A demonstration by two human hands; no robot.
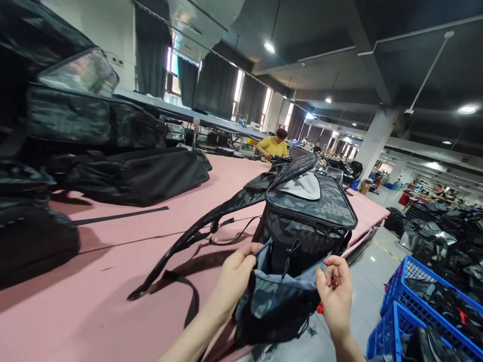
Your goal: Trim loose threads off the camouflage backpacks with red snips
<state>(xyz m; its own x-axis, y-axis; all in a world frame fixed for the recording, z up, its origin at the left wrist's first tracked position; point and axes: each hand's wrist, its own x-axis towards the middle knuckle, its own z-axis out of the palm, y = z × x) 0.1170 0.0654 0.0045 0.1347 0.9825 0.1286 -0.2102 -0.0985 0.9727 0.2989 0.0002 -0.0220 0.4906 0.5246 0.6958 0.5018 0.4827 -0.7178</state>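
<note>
A dark camouflage backpack [313, 236] lies on the pink table, its pocket end towards me. My left hand [239, 266] is closed on one side of the drawstring pocket's edge. On the other side, my right hand [335, 291] pinches the edge, and a small red-and-black item, too small to name, sits in its curled fingers. Between my hands the pocket [283, 296] gapes, showing its grey-blue lining. A black cord with a toggle [290, 254] hangs above the opening. One shoulder strap [188, 234] stretches left across the table.
More black bags [136, 173] stand on the left of the pink table [124, 281]. Blue crates [411, 271] holding dark pieces are on the floor at right, near piled bags [441, 226]. A person in a yellow top [273, 146] works at the table's far end.
</note>
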